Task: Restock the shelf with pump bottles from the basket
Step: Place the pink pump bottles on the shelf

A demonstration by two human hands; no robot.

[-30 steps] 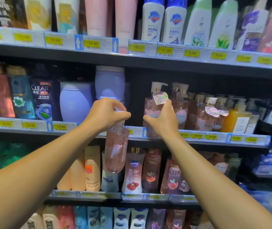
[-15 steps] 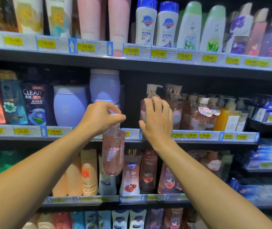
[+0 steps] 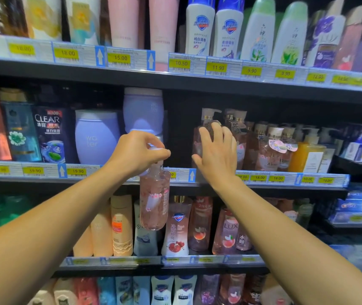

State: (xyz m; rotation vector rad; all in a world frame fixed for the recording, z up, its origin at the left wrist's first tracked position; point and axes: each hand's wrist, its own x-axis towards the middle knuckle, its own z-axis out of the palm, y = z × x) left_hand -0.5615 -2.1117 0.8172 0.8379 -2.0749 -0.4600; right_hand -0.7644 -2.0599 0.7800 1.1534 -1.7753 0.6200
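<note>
While the left hand (image 3: 137, 154) dangles a clear pink-tinted plastic pump bottle (image 3: 154, 200) by its white pump head, fingers curled tight round the top, the bottle hangs in front of the middle shelf's price-label rail (image 3: 182, 175), its body reaching down before the shelf below. At about 2 o'clock from it, the right hand (image 3: 216, 154) lies with fingers fairly straight against a matching pink pump bottle already standing on the middle shelf (image 3: 207, 128), at the left end of a row of similar pink bottles (image 3: 270, 148). Between that bottle and the stacked lilac oval containers (image 3: 142, 111) at 10 o'clock there is a dark gap, which looks like the slot to fill. The basket is not in view.

To do this step well, I would judge the right hand should steady or nudge the standing bottle toward 3 o'clock, firmly but low on its body so it does not topple its neighbours. The hanging bottle must then be lifted clear of the label rail, carried toward 12 o'clock into the gap, and set down upright with its label facing out. A grip on the pump alone lets the body swing, so a slow, level entry matters
</note>
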